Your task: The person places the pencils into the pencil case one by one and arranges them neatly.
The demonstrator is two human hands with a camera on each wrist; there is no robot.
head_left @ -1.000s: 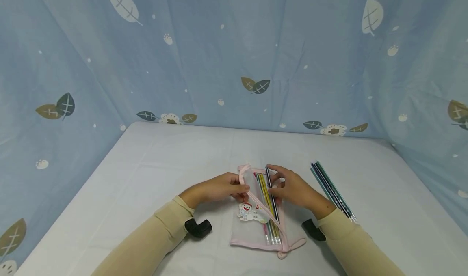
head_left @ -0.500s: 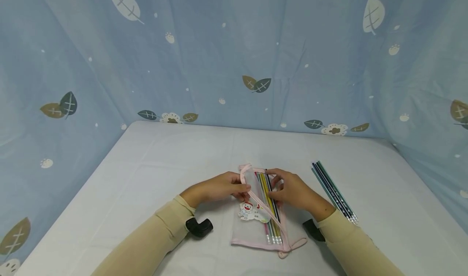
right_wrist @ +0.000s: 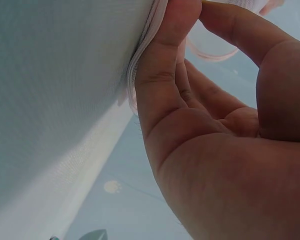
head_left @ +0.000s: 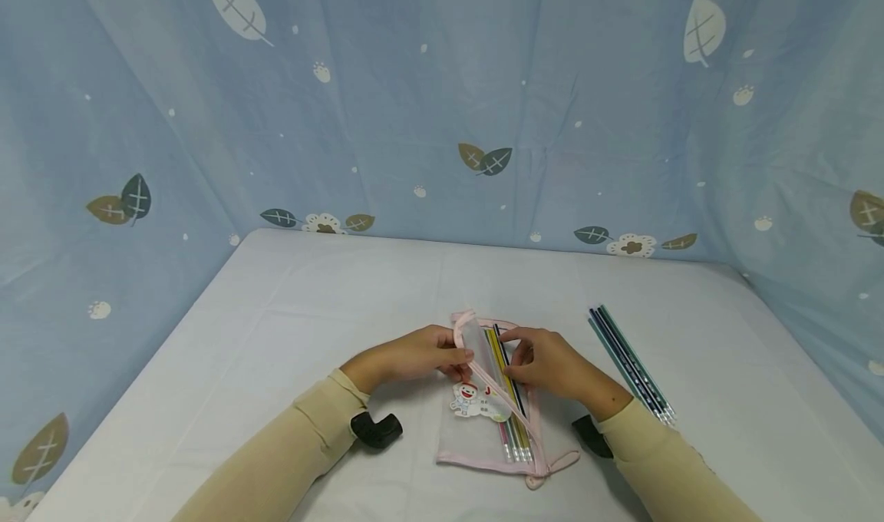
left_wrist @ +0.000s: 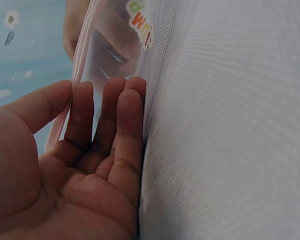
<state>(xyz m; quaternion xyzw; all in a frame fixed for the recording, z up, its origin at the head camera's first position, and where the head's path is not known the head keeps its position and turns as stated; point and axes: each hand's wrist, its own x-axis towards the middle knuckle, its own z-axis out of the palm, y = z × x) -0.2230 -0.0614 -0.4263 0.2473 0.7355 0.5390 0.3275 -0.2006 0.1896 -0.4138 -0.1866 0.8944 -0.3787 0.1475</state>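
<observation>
A see-through mesh pencil case [head_left: 459, 437] with pink edging lies on the table, its mouth lifted on one side. My left hand [head_left: 424, 353] pinches that pink edge between thumb and forefinger, as the left wrist view shows up close. Inside the case several pencils lie side by side, among them a yellow pencil [head_left: 498, 351]. My right hand [head_left: 549, 361] reaches into the opening and pinches a dark pencil [head_left: 516, 396] lying alongside the others. In the right wrist view the thumb and forefinger come together beside the case's edge, and the pencil itself is hidden.
To the right, several dark and green pencils [head_left: 630, 365] lie in a bundle on the white table [head_left: 331, 292], close to my right forearm. A cartoon label [head_left: 476, 401] sits on the case, and a pink loop [head_left: 562, 460] sticks out at its near corner.
The right hand has moved slightly down and left, and the dark pencil has slid further into the case. My left hand keeps its hold on the edge.
</observation>
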